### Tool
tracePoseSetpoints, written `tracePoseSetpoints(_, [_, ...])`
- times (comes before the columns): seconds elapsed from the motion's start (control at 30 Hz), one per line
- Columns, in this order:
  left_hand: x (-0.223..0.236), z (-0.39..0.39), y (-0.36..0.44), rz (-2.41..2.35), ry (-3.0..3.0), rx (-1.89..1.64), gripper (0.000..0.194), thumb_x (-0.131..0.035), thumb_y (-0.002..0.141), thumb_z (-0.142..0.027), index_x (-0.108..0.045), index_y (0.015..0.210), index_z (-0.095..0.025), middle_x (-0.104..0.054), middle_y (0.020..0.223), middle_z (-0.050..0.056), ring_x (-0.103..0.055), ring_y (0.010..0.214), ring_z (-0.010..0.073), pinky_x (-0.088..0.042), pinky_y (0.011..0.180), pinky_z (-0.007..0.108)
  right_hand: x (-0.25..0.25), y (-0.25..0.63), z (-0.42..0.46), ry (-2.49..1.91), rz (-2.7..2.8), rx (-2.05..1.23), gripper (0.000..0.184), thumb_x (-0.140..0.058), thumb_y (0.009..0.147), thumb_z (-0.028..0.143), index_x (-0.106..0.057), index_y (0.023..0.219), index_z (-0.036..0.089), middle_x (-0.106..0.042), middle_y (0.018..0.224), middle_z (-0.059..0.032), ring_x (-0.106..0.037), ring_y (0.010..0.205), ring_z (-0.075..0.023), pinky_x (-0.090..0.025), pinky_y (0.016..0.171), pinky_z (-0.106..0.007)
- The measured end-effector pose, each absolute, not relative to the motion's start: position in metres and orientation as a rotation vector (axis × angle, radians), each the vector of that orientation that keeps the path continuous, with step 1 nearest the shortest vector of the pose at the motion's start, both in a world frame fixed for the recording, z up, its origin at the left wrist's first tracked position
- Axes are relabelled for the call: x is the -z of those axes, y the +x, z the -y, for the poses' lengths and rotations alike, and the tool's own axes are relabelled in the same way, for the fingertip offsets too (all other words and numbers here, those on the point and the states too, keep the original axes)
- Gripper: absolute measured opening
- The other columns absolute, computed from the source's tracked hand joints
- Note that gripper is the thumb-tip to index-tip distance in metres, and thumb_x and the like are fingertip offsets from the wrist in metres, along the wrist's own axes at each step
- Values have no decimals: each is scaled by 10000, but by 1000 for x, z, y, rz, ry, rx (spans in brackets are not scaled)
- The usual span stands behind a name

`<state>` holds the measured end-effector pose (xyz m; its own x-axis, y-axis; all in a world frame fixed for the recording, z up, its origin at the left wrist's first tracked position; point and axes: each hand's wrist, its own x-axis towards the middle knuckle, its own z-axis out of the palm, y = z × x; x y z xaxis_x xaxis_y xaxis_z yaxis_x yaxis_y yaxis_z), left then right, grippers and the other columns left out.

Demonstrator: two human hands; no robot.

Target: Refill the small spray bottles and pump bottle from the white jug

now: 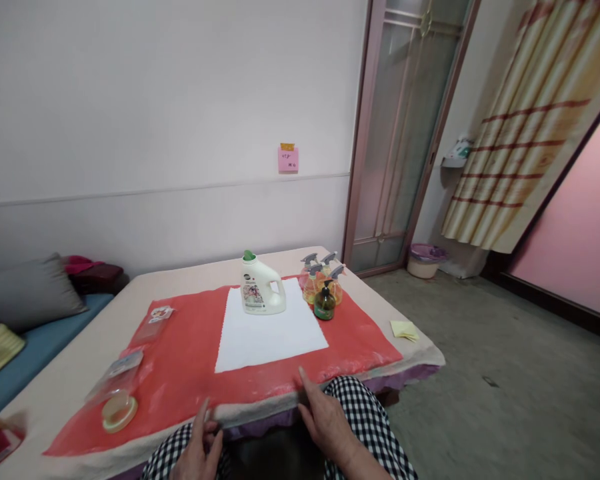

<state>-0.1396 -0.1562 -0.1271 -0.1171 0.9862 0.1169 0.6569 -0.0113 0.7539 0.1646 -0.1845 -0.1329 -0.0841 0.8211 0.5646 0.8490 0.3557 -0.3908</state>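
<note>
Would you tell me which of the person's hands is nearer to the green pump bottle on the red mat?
The right hand. It rests at the table's near edge, almost directly below the green pump bottle. The left hand sits farther away, lower and well to the bottle's left.

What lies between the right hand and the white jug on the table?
In the head view, between the right hand and the white jug lie a strip of the red mat and the white sheet; nothing else.

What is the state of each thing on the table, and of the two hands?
Detergent jug: upright, green cap on.
Spray bottles: upright, clustered.
White sheet: flat on red mat.
Left hand: open, empty, near the table edge.
Right hand: open, empty, fingertip at mat edge.
</note>
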Motion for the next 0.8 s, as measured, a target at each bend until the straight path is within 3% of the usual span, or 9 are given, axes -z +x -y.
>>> tracePoseSetpoints(0.23, [116,162,-119,-1737,1676,-999,738,-423,879,-516,-303,1527,-186,-725,1070,63,-713,771,204,-557,730,334,130,165,184,-1463,1768,22,906,-491,854,111,9,1591,279,-715,1143,-93,-720,837,-217,-584,726,-328])
tracePoseSetpoints(0.33, [103,167,-97,-1639,1638,-1024,816,-465,854,-524,-242,1553,-166,-743,1002,53,-702,689,202,-568,720,345,117,166,186,-1490,1665,-98,909,-491,855,122,16,1590,295,-728,1041,-50,-678,685,-181,-567,661,-315])
tracePoseSetpoints(0.4, [87,169,-82,-1525,1628,-1062,859,-491,856,-504,-168,1570,-154,-746,994,54,-714,739,207,-572,765,355,99,165,187,-1456,1586,-177,886,-453,865,116,24,1588,303,-720,1002,-26,-637,622,-153,-549,644,-303])
tracePoseSetpoints(0.53, [49,160,-60,-1339,1603,-1063,918,-526,879,-447,-24,1585,-144,-735,954,36,-719,859,199,-563,849,347,51,165,186,-1294,1444,-346,821,-369,875,97,-13,1591,287,-664,853,15,-616,674,-140,-517,671,-282])
tracePoseSetpoints(0.8, [28,140,-51,-1241,1561,-1090,976,-520,854,-333,104,1584,-154,-694,824,-16,-688,751,165,-543,794,316,10,174,175,-1227,1296,-648,880,-421,791,139,-77,1592,255,-571,730,56,-479,601,-126,-413,611,-273])
